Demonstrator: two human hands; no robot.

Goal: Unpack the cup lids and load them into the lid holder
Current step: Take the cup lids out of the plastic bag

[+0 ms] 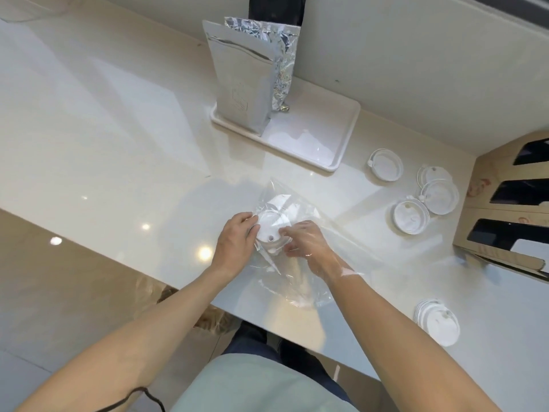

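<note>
A clear plastic bag [300, 281] lies on the white counter in front of me with white cup lids [271, 226] inside it. My left hand [234, 242] grips the bag and the lids from the left, outside the plastic. My right hand [306, 243] is inside the bag, fingers on the lids. Several loose lids [411, 217] lie on the counter to the right, one more lid [386, 165] near the tray, and a small stack of lids [438, 321] sits near the front edge. The cardboard lid holder [505, 209] with dark slots stands at the far right.
A white tray [335, 150] at the back holds a grey pouch [240, 81] and a silver foil bag [282, 60]. The wall runs behind it. The counter's front edge [118, 260] runs diagonally, with glossy floor below on the left.
</note>
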